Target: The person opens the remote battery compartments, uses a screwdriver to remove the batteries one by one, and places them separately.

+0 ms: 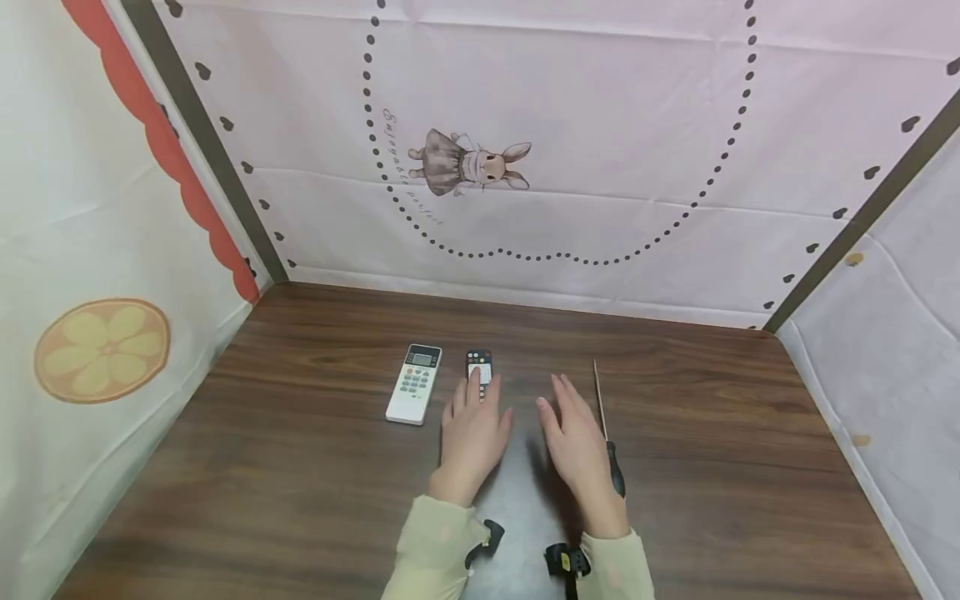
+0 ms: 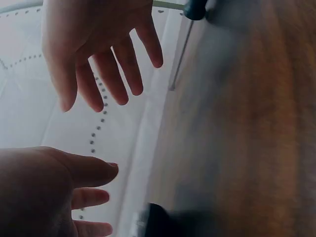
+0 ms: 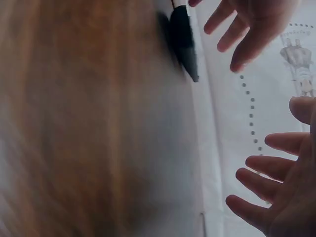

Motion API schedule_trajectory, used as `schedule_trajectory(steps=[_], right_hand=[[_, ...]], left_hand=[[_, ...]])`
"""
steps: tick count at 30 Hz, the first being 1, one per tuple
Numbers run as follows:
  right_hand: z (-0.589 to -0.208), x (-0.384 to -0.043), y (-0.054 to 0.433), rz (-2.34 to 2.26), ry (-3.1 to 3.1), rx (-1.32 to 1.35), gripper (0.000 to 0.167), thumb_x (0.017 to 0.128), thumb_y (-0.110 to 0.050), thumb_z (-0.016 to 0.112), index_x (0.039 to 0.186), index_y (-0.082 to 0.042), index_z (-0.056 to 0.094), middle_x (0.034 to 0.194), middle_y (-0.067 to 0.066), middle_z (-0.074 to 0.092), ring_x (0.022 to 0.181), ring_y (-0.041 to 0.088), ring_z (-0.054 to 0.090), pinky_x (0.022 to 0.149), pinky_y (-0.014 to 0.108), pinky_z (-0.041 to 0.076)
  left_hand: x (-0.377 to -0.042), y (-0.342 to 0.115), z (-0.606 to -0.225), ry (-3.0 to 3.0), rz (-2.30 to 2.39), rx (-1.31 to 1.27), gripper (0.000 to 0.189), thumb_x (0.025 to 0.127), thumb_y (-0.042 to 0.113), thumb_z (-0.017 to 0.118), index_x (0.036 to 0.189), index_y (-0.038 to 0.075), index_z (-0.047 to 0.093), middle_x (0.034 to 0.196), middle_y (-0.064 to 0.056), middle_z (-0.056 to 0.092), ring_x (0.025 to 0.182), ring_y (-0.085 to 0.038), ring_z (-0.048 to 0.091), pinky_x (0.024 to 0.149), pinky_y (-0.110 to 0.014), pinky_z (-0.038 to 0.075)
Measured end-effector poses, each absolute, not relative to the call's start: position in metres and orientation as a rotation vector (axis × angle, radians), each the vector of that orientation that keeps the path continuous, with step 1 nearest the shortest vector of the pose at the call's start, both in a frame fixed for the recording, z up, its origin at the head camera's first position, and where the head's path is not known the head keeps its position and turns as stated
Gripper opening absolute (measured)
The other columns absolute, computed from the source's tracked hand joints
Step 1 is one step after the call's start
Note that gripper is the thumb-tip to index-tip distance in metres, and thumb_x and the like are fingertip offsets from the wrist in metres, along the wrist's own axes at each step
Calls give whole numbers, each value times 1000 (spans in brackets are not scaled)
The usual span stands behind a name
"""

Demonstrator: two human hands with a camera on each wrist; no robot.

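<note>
Both hands hang over the middle of the table in the head view, fingers extended and nothing held. My left hand (image 1: 474, 437) has its fingertips overlapping the lower part of a small black remote control (image 1: 478, 358) in that view. To its left lies a white remote control (image 1: 411, 396) with a small screen and grey buttons. My right hand (image 1: 576, 437) is beside a screwdriver (image 1: 615, 471), whose black handle is partly hidden by the hand and whose thin shaft points away. Both the left hand (image 2: 37, 187) and right hand (image 2: 106, 44) show spread fingers in the left wrist view.
The dark wooden table (image 1: 300, 475) is bounded by a white cloth back wall (image 1: 600, 150) with a printed rabbit. Cloth side walls stand at left (image 1: 97, 208) and right (image 1: 900, 333). Black straps with small devices (image 1: 566, 560) sit at the wrists.
</note>
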State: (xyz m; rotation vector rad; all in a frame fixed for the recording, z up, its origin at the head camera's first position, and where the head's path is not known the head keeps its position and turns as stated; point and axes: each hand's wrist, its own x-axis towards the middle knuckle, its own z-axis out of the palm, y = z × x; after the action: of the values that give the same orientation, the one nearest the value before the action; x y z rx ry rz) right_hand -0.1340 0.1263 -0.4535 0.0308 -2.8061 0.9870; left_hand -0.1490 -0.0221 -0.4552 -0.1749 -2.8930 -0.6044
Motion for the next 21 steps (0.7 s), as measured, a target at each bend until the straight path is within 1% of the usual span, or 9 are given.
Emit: schedule_trajectory(steps=[5,8,11,13,15,16,18,19,21], right_hand=[[-460,-135,122,1024,-2817,22,52,91,-44,42,135,-17,39,135,8,41,121,25,40,96,45,35],[-466,-133,121,1072,-2810,10,49,90,-40,48,133,-19,42,127,6,49,111,23,50,91,44,41],[-474,-134,121,1290,-2791,23,47,90,-38,50,133,-20,43,122,3,53,101,18,56,86,42,44],[-474,-135,121,1516,-2751,53,47,90,-34,50,133,-18,41,122,5,53,97,19,58,82,40,46],[-478,-137,123,1750,-2690,58,48,91,-32,50,135,-17,40,125,6,52,96,20,59,81,39,47],[-480,-138,124,1834,-2661,57,47,91,-31,50,135,-17,39,125,7,51,95,21,59,80,39,47],[-481,-139,126,1920,-2625,50,48,91,-31,51,135,-16,39,127,7,50,96,23,59,81,40,47],[-486,-141,128,1932,-2620,37,48,91,-32,51,134,-17,40,128,5,49,98,21,58,82,39,47],[-488,-141,129,1950,-2610,27,47,90,-33,51,134,-18,40,129,3,48,103,20,55,86,41,45]], left_hand=[[-146,-25,-463,-2945,-587,-181,43,82,33,61,120,14,56,136,-14,37,121,-35,34,90,-55,35],[-144,-27,-469,-2964,-562,-186,41,79,33,64,116,15,59,135,-13,38,117,-34,39,87,-53,38],[-142,-27,-473,-2960,-546,-192,40,76,28,69,113,16,61,132,-11,39,107,-33,44,77,-47,43],[-142,-26,-474,-2945,-560,-188,38,74,24,70,110,17,61,127,-10,41,99,-31,45,67,-42,45],[-143,-24,-475,-2939,-595,-179,39,71,21,70,109,18,60,123,-9,41,92,-28,45,56,-36,44],[-143,-23,-474,-2937,-624,-171,40,71,19,69,109,18,59,121,-9,40,89,-26,45,53,-34,43],[-145,-20,-474,-2939,-719,-153,43,71,20,66,112,17,56,119,-9,40,84,-25,48,51,-33,43],[-145,-18,-474,-2944,-780,-144,45,72,22,65,115,16,54,119,-9,40,81,-24,49,51,-32,42],[-147,-15,-473,-2961,-890,-129,48,74,25,62,120,14,50,118,-9,42,78,-22,52,55,-34,44]])
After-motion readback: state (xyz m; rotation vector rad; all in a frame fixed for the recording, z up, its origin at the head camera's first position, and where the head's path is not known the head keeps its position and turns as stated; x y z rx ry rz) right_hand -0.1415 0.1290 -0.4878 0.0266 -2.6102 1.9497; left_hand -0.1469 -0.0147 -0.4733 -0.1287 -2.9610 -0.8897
